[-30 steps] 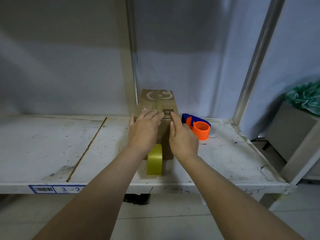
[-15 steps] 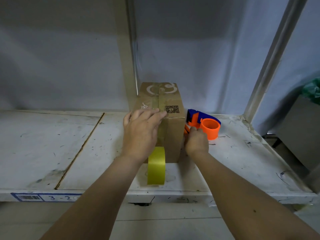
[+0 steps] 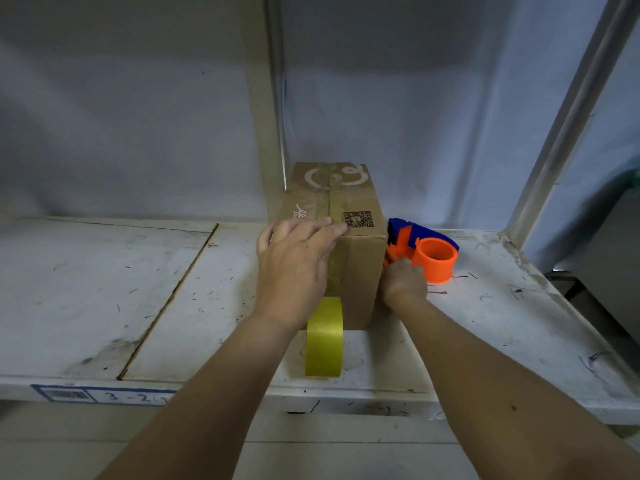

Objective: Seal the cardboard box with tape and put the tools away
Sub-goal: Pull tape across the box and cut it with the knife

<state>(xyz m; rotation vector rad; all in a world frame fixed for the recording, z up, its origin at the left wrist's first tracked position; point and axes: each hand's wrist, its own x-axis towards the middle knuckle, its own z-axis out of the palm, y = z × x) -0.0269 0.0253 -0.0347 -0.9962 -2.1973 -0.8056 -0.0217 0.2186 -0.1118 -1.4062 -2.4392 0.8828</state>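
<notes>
On shelf (image 3: 173, 306), taped brown box (image 3: 356, 271).

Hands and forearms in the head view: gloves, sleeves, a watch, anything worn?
Nothing worn that shows. The left hand and right hand are bare, with no gloves, rings or watch. Both forearms are uncovered down to the bottom edge of the frame, so no sleeves are in view. The fingers carry no tape or markings.

shelf (image 3: 104, 306): white, scuffed | on it: cardboard box (image 3: 356, 271); yellow tape roll (image 3: 323, 337); orange-blue tape dispenser (image 3: 427, 251)
</notes>
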